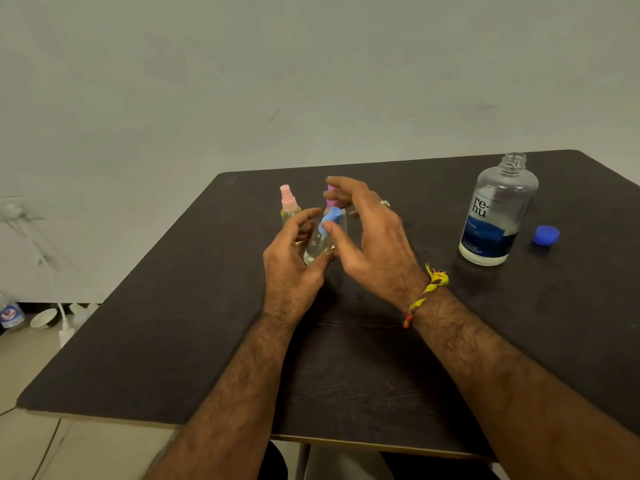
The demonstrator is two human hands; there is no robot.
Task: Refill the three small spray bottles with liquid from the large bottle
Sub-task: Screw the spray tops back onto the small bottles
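Observation:
My left hand [292, 258] grips a small clear spray bottle with a blue cap [330, 220], held tilted just above the dark table [173, 341]. My right hand [370, 237] hovers beside it; its thumb touches the blue cap and its fingers arch loosely above. Behind them stand a pink-capped spray bottle [289, 204] with a yellow-green body and a purple-capped spray bottle [330, 201], the latter mostly hidden by my right fingers. The large clear bottle [498, 216] with a blue label stands uncapped at the right. Its blue cap [546, 234] lies on the table next to it.
The table's left edge runs diagonally and its front edge lies near my body. On the floor at the left are a white bowl [43, 318], a plastic bottle [12, 315] and a white cable [64, 317]. A plain wall rises behind the table.

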